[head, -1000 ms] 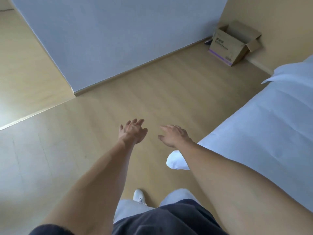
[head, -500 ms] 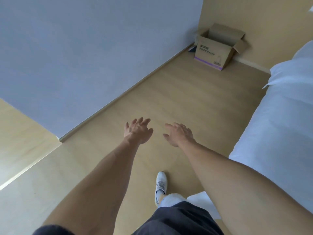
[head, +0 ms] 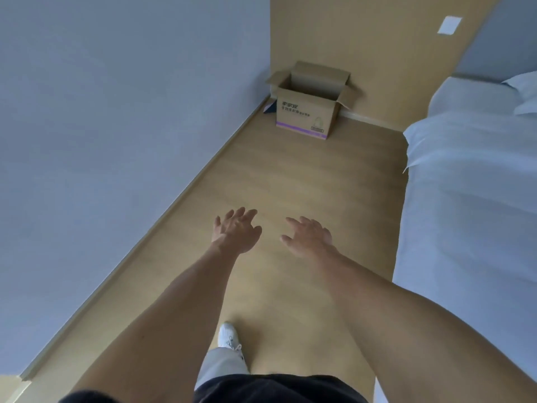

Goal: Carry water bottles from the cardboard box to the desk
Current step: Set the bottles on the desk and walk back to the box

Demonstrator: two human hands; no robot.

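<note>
A light wood floor (head: 290,181) runs between a wall on the left and a bed (head: 465,199) on the right. An open cardboard box (head: 305,112) stands in the far corner. A white shoe (head: 228,335) stands near.

Single head view, looking forward-down along floor (head: 290,184).

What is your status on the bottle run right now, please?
Left hand and right hand open, holding nothing. Cardboard box ahead in the corner, flaps open, no bottles visible. Floor between bare; bed on right.

Both empty hands, left hand (head: 236,232) and right hand (head: 308,237), reach toward the cardboard box (head: 308,112).
</note>
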